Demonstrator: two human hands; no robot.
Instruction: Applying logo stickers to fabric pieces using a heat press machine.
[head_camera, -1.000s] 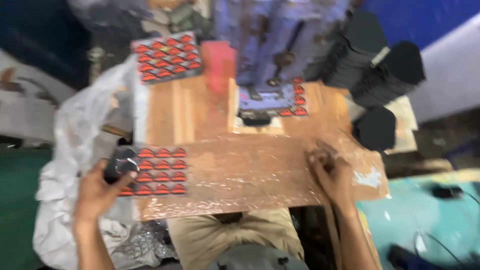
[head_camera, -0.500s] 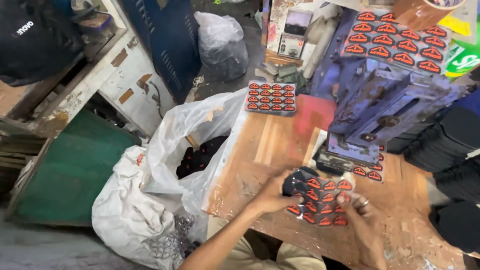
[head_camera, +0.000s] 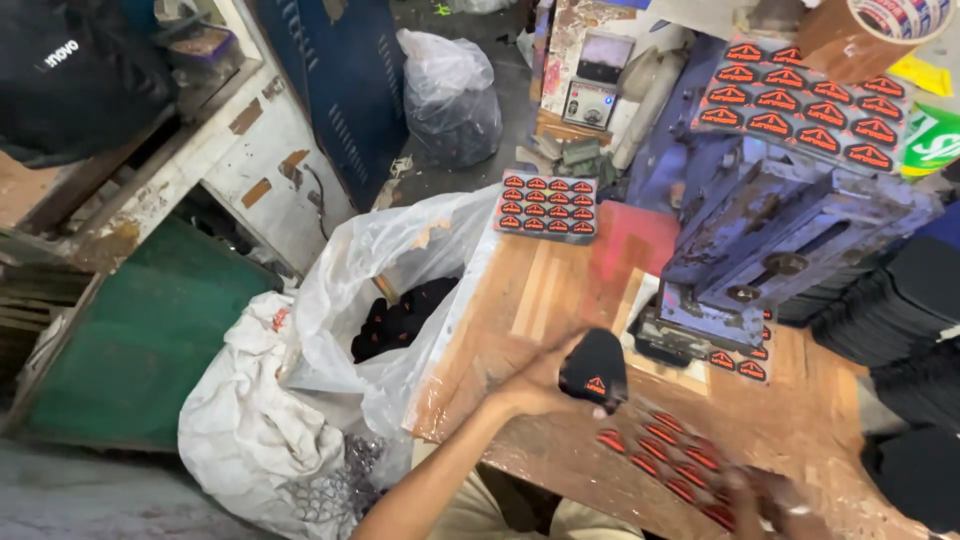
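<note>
- The left hand (head_camera: 540, 380) reaches out over the wooden worktop (head_camera: 530, 290) and has its grip closed on a small black fabric piece (head_camera: 593, 375) that carries one red-and-orange triangular patch; the piece is lifted just above the worktop's near edge.
- The right hand (head_camera: 770, 497) is low at the frame's bottom edge and blurred; it rests at the near end of a sheet of red patches (head_camera: 665, 455) lying flat on the worktop, but whether its grip is closed on the sheet or only pressing it I cannot tell.
- The fabric piece looks soft, thin and very light (it bends over the fingers rather than holding its shape), so it should not slip and is not fragile; a pinch at its plain black edge, away from the patch, seems the best hold.
- The patch sheet appears thin and flexible, likely to curl if lifted by one corner.
- Just left of the worktop hangs an open white plastic bag (head_camera: 400, 260) with more black pieces (head_camera: 400, 315) inside.
- A second patch sheet (head_camera: 548, 206) lies at the worktop's far edge, beside a red pad (head_camera: 635, 245).
- A blue metal press (head_camera: 770, 240) stands to the right, with stacks of black pieces (head_camera: 890, 310) beyond it.
</note>
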